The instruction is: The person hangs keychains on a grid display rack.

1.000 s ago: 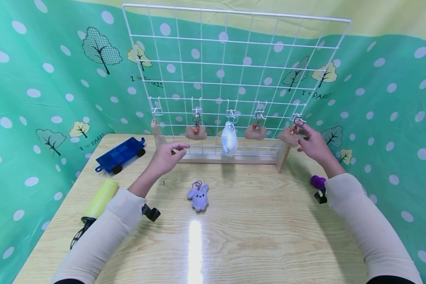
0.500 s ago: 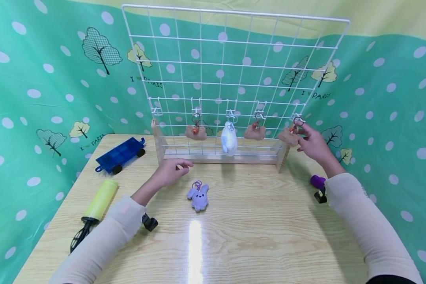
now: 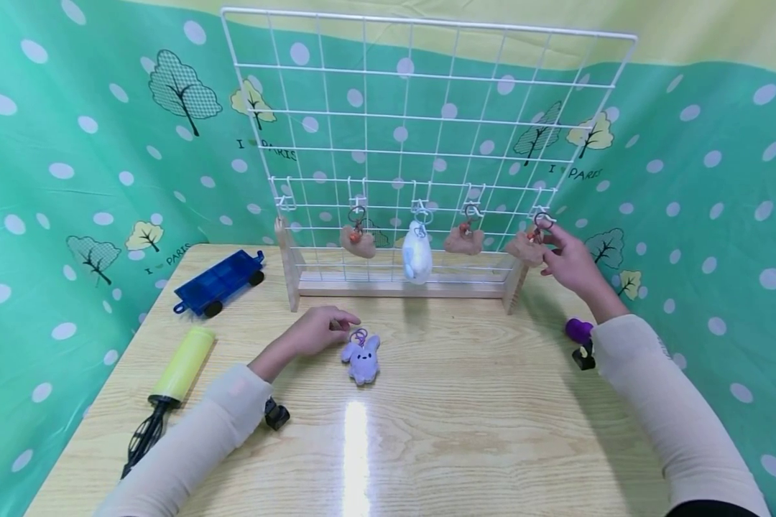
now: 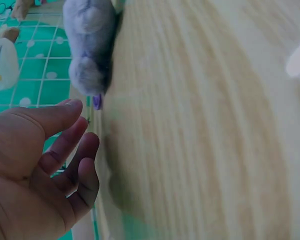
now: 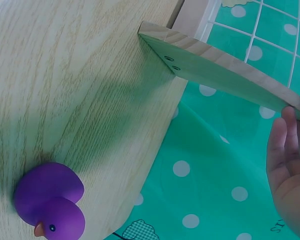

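A lilac bunny plush keychain (image 3: 363,361) lies face up on the table, its purple ring toward the rack. My left hand (image 3: 320,330) is low beside that ring, thumb and fingers loosely bent. In the left wrist view, the left hand (image 4: 45,160) has nothing between thumb and fingers, and the grey-lilac plush (image 4: 90,45) is just past the fingertips. At the rack's right end my right hand (image 3: 567,258) pinches a brown plush keychain (image 3: 526,250) close to its ring at the hook. The right wrist view shows the right hand (image 5: 292,170) by the wooden upright, the keychain out of sight.
A white wire grid rack (image 3: 401,151) on wooden feet holds two more brown plush keychains (image 3: 463,241) and a white-blue plush (image 3: 417,253). Leftward are a blue toy trailer (image 3: 221,282) and a yellow hand pump (image 3: 184,365). A purple rubber duck (image 5: 50,200) sits at right.
My left hand has come down from in front of the rack to the bunny keychain's ring. The leftmost brown plush has swung slightly. My right hand stays in place.
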